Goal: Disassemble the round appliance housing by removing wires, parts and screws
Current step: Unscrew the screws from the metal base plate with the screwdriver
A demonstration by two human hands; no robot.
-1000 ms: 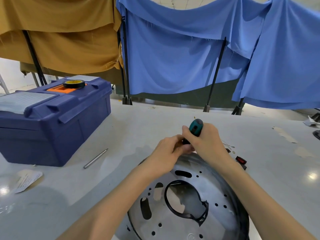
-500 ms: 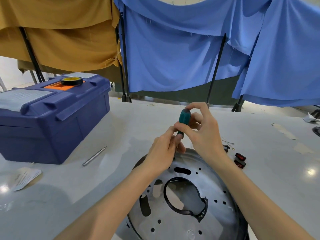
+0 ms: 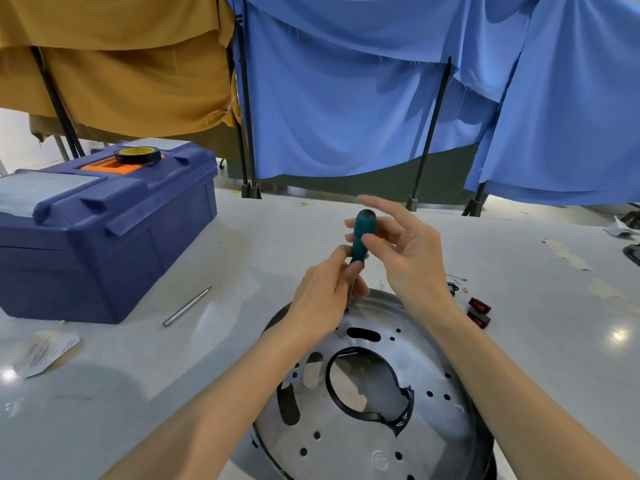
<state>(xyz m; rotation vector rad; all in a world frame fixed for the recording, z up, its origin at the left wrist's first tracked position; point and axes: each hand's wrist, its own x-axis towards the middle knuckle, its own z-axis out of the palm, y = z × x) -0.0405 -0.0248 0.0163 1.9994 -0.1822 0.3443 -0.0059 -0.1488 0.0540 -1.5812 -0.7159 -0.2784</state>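
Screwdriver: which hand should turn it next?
Right. The right hand has thumb and fingers on the screwdriver handle, likely ready to twist; the left hand pinches the shaft low, steadying the tip on the housing.

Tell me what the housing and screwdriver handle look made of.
The housing looks like bare sheet metal: silvery, softly reflective, with punched holes. The screwdriver handle looks like teal plastic or rubber, matte; which one is unclear.

Screwdriver (image 3: 360, 237) tip behind the left hand (image 3: 322, 299), round housing (image 3: 433, 358) rim beyond the bottom edge, right hand (image 3: 408, 261) fingertips (image 3: 367, 201) blurred.
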